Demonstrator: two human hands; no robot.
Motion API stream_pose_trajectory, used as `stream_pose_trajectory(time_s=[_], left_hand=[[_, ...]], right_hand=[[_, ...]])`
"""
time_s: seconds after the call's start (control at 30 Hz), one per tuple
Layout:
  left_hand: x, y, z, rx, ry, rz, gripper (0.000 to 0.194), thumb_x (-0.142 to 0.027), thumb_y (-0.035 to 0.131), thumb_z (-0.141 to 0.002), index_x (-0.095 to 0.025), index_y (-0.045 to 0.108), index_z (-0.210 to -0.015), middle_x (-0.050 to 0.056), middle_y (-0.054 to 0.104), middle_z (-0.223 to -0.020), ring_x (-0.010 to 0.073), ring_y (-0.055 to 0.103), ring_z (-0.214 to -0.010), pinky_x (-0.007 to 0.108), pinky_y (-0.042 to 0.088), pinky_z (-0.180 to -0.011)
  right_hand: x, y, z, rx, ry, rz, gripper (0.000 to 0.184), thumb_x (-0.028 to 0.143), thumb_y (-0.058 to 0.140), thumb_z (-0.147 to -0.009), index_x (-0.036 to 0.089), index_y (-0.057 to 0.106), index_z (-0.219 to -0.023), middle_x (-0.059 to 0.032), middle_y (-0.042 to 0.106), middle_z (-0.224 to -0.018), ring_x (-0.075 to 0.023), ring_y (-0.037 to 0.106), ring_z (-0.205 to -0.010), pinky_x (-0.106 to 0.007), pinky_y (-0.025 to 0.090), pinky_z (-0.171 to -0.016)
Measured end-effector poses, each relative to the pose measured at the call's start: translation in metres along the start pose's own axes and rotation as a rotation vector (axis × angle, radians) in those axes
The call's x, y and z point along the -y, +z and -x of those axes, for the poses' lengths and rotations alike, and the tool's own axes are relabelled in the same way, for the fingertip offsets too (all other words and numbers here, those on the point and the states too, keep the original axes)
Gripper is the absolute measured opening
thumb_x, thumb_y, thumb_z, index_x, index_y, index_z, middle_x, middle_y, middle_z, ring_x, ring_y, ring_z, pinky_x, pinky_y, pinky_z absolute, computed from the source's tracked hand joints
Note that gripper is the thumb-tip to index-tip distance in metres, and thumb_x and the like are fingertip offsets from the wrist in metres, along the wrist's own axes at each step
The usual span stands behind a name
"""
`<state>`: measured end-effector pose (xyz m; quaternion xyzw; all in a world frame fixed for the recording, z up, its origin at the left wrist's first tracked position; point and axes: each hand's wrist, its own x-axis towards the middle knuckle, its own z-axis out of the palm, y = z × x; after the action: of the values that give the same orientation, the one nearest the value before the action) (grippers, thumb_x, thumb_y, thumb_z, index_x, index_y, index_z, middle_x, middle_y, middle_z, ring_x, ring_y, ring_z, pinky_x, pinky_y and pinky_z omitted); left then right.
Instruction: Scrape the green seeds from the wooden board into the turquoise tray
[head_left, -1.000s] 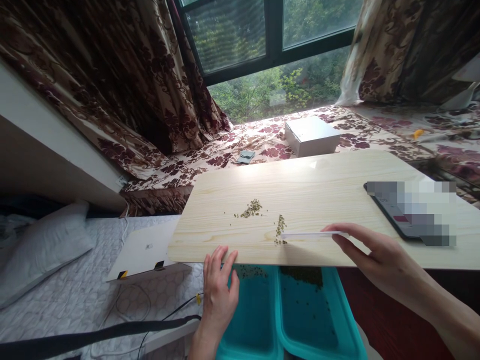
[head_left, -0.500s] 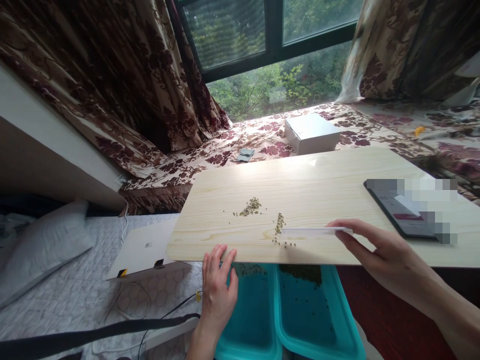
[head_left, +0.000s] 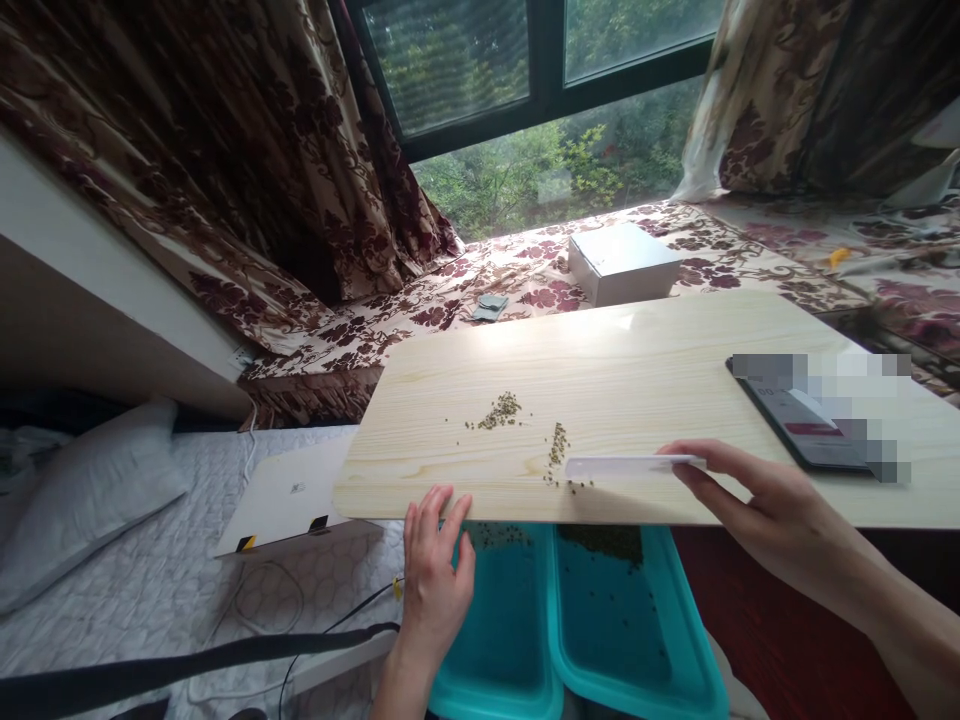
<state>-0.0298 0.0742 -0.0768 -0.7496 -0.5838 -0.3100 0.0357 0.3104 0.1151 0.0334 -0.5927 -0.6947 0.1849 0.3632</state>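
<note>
My right hand (head_left: 765, 497) pinches one end of a thin, flat white strip (head_left: 619, 466) between thumb and fingers, low over the wooden tabletop (head_left: 645, 370). Close to the strip's far end lies a short line of small greenish-brown grains (head_left: 556, 442), with a few loose ones by its lower edge. Farther left, a second cluster of the grains (head_left: 500, 411) is scattered on the wood. My left hand (head_left: 439, 575) rests its fingertips on the table's near edge, fingers apart and holding nothing. Whether the strip touches the tabletop I cannot tell.
Below the near edge stand two turquoise tubs, the left tub (head_left: 499, 640) with a few grains and the right tub (head_left: 611, 635) with a darker heap. A dark tablet (head_left: 787, 425) lies at the right. Behind the table sits a silvery box (head_left: 626, 265); a white box (head_left: 289, 500) is left.
The white strip has tilted slightly, so more of its flat face shows. My left hand stays at the table edge, and the grains look nearly the same.
</note>
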Motion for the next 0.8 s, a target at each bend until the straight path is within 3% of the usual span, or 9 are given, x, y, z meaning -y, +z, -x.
stream_pose_trajectory(time_s=[0.17,0.33,0.47,0.63,0.8], left_hand=[[-0.001,-0.001,0.000,-0.003,-0.006,0.003,0.045,-0.004,0.043,-0.095,-0.024,0.056,-0.134,0.012,0.057,-0.138,0.0288,0.051,-0.134,0.059,0.034,-0.116],[0.000,-0.001,-0.001,-0.003,0.000,0.004,0.045,-0.005,0.043,-0.095,-0.025,0.055,-0.134,0.012,0.057,-0.138,0.0287,0.051,-0.134,0.060,0.034,-0.116],[0.001,0.000,-0.001,-0.006,-0.001,0.005,0.045,-0.005,0.043,-0.095,-0.025,0.056,-0.133,0.012,0.057,-0.137,0.0283,0.051,-0.134,0.059,0.034,-0.117],[0.001,0.000,-0.001,-0.011,-0.003,0.002,0.045,-0.005,0.044,-0.095,-0.025,0.057,-0.133,0.011,0.058,-0.137,0.0280,0.052,-0.133,0.059,0.034,-0.117],[0.000,0.000,-0.001,-0.017,0.003,-0.010,0.047,-0.004,0.043,-0.095,-0.025,0.055,-0.134,0.011,0.058,-0.137,0.0281,0.052,-0.134,0.060,0.034,-0.117]], right_hand=[[-0.001,-0.008,0.000,0.000,0.042,-0.019,0.032,0.053,0.058,-0.086,0.024,0.072,-0.090,-0.0067,0.080,-0.086,-0.0252,0.075,-0.079,-0.033,0.059,-0.074],[-0.032,-0.008,-0.003,-0.034,0.121,-0.153,0.042,0.061,0.064,-0.079,0.023,0.073,-0.094,-0.0092,0.079,-0.091,-0.0266,0.075,-0.084,-0.035,0.059,-0.081],[-0.046,-0.006,-0.007,0.019,0.191,-0.237,0.050,0.067,0.070,-0.072,0.023,0.074,-0.094,-0.0114,0.079,-0.094,-0.0279,0.075,-0.086,-0.036,0.060,-0.081],[-0.032,-0.004,-0.017,0.067,0.161,-0.236,0.060,0.076,0.067,-0.071,0.021,0.075,-0.093,-0.0136,0.079,-0.093,-0.0293,0.075,-0.088,-0.038,0.059,-0.083],[-0.012,0.004,-0.029,0.103,0.054,-0.211,0.064,0.083,0.058,-0.075,0.022,0.075,-0.088,-0.0099,0.079,-0.085,-0.0278,0.075,-0.084,-0.037,0.060,-0.080]])
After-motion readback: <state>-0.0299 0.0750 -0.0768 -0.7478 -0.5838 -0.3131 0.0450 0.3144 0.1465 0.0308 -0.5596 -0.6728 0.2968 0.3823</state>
